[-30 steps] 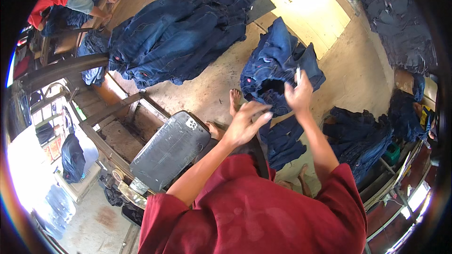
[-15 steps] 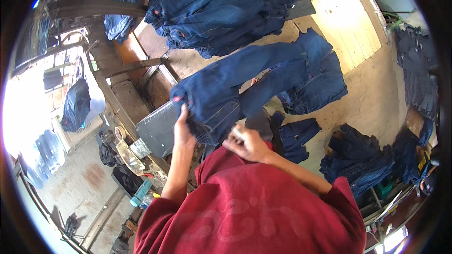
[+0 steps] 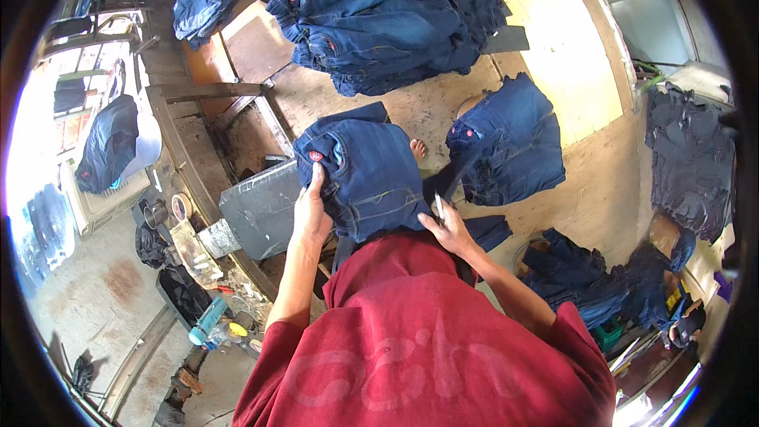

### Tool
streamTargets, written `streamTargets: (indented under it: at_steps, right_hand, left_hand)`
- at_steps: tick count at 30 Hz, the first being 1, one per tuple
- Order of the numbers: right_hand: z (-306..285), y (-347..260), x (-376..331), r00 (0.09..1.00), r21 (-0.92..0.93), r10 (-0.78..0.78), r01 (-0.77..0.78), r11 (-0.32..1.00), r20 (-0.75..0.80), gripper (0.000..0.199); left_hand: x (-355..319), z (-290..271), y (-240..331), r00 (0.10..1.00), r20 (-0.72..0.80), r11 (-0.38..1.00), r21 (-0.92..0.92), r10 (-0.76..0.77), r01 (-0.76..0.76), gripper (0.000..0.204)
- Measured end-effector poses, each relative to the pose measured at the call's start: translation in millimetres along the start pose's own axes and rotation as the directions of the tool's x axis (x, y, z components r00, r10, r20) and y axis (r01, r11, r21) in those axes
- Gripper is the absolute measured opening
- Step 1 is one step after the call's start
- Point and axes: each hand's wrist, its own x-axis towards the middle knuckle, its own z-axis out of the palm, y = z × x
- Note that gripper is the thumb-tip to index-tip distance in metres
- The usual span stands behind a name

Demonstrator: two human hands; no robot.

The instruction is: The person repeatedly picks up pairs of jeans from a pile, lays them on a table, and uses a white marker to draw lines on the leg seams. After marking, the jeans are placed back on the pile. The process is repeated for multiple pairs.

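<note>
A pair of dark blue jeans (image 3: 368,170), bunched to a short bundle, hangs in front of my red shirt. My left hand (image 3: 312,213) grips its waistband side, the thumb on top beside a small red label. My right hand (image 3: 449,229) is closed by the jeans' other side, with a thin pale stick-like thing (image 3: 439,204) rising from its fingers; its kind is unclear. Whether these fingers also pinch the cloth, I cannot tell. Just beyond my right hand, another folded pair of jeans (image 3: 514,142) lies on the floor.
A big pile of jeans (image 3: 379,20) covers the far floor. More denim (image 3: 569,269) lies at the right, with dark garments (image 3: 692,154) behind it. At my left stand a dark grey panel (image 3: 257,209) and a wooden bench edge (image 3: 190,166) with a tape roll (image 3: 181,205). A bare foot (image 3: 418,149) shows beyond the jeans.
The jeans' legs, stretched out to the right before, are now drawn in to a short bundle. My right hand has moved right and away from my body. The view has shifted slightly.
</note>
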Motion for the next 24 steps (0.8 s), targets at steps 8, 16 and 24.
streamTargets:
  at_steps: [8,16,24]
  right_hand:
    - [0.9,7.8,79.3,0.796,0.931,0.603,-0.180,0.318,-0.052,0.104]
    - [-54.2,2.4,145.8,0.653,0.955,0.716,0.289,0.064,-0.246,0.041]
    - [-146.4,-12.1,106.8,0.508,0.775,0.664,0.606,0.177,-0.549,0.039]
  left_hand:
    - [-7.5,-132.2,75.1,0.974,-0.217,0.998,0.017,0.069,-0.066,0.047]
    - [0.2,-180.6,102.0,0.968,-0.229,0.993,0.068,0.106,-0.093,0.046]
    - [-34.2,-16.7,29.1,0.266,0.555,-0.397,0.789,0.788,-0.469,0.040]
